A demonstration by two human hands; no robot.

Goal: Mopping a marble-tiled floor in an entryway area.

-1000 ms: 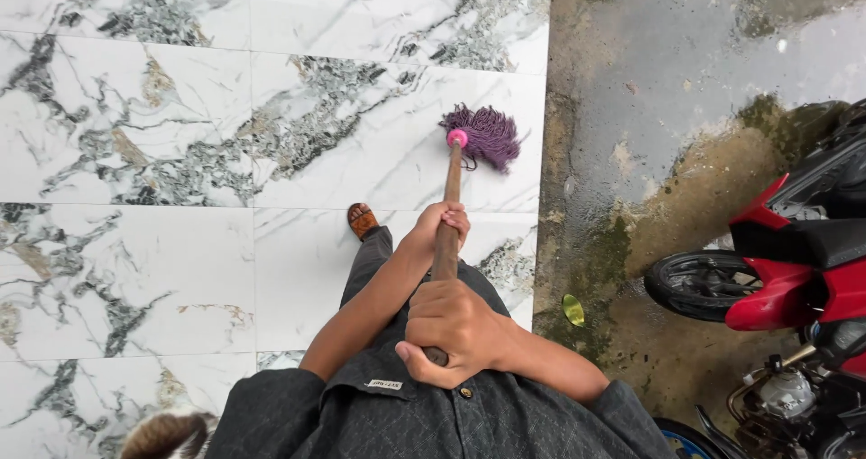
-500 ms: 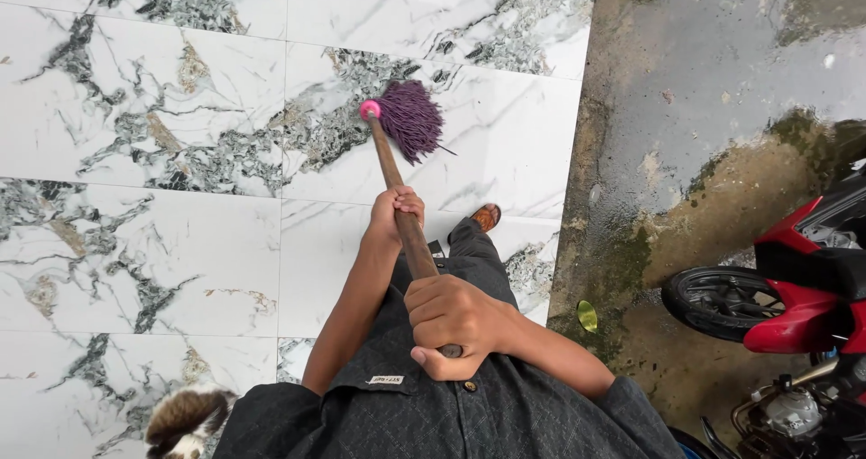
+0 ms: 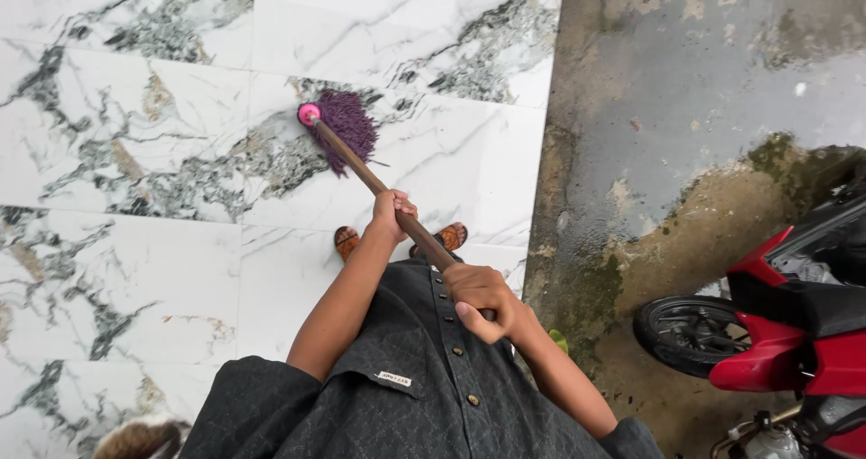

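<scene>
1. Purple string fringe forms the head of a mop with a long brown wooden handle and a pink plastic cap at the joint; the head lies on the white marble-patterned floor tiles, ahead of the person's feet and a little to their left.
2. No container shows in the view.
3. Left hand: fingers curled fully round the wooden handle about midway along its length, closed tight on it, with the knuckles facing up.
4. Right hand: wrapped shut round the upper end of the same handle, close to the chest, thumb pressed along the underside.
5. Left forearm stretches forward and nearly straight from the dark grey sleeve; right arm is bent at the elbow and comes in from the lower right, so the two hands sit well apart on the handle, which slants from the lower right up to the upper left.
6. Two feet in brown sandals stand on the tile just beneath the handle, below the left hand.
7. Grey buttoned shirt fills the lower middle of the view.
8. Wet, stained concrete ground borders the tiles on the right, where a red motorbike stands with its black front wheel near the tile edge.
</scene>
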